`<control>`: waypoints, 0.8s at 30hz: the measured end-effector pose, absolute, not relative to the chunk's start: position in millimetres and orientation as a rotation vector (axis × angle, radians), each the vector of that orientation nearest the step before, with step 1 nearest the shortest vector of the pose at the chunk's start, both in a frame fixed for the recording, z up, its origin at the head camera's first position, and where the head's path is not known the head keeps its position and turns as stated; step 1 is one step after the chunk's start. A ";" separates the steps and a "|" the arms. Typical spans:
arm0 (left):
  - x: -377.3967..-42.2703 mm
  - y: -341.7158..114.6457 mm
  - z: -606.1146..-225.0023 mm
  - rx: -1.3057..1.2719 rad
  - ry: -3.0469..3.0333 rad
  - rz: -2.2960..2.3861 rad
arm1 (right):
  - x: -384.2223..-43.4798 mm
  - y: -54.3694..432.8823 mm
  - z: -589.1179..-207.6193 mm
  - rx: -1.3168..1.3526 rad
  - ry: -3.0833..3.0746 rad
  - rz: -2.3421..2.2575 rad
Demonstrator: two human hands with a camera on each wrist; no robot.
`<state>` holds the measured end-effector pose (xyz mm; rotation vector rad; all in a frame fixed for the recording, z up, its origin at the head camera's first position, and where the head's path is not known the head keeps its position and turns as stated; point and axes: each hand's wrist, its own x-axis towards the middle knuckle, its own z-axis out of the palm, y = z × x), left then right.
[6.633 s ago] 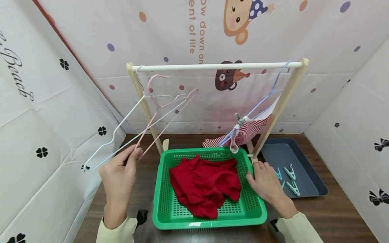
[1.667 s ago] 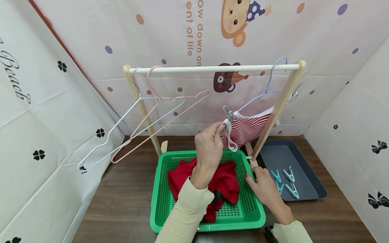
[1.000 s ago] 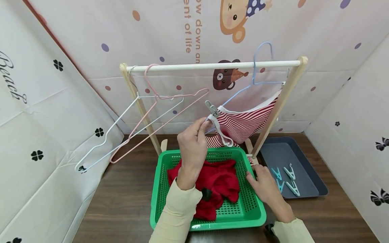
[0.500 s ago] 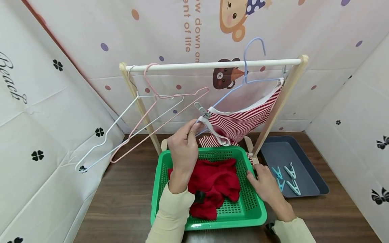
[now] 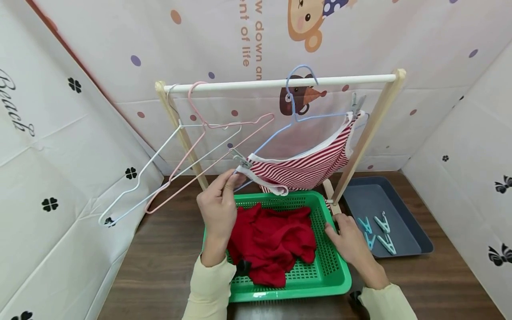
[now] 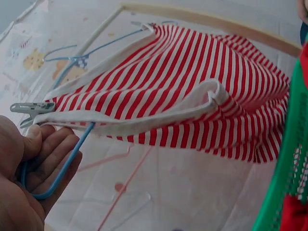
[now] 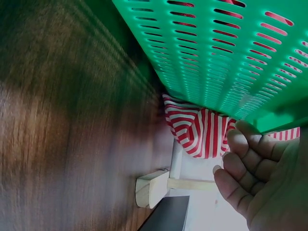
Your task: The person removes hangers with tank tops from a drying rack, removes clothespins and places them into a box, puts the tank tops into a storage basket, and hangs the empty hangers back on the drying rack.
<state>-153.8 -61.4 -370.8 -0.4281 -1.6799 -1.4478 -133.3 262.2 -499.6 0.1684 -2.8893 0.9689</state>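
In the head view, my left hand pinches the near left end of a blue hanger. The hanger's hook is over the rack's white bar. A red-and-white striped garment with white trim hangs on it, held by a grey clip near my fingers and another clip at the far end. The left wrist view shows the blue hanger crossing my fingers. My right hand rests at the right rim of the green basket, its fingers loosely bent outside it in the right wrist view.
Red cloth lies bunched in the basket. A pink hanger and a white hanger hang at the rack's left. Right of the rack, a dark grey tray holds several blue and pale green clothespins.
My left hand has let go of the pink hanger, now on the bar. It has taken the blue hanger and drawn it left along the bar with the garment. My right hand stays at the basket rim.
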 end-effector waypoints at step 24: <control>-139.9 -149.3 -428.3 -0.532 -1.845 -1.342 | -135.0 262.1 -501.1 0.182 -2.864 0.997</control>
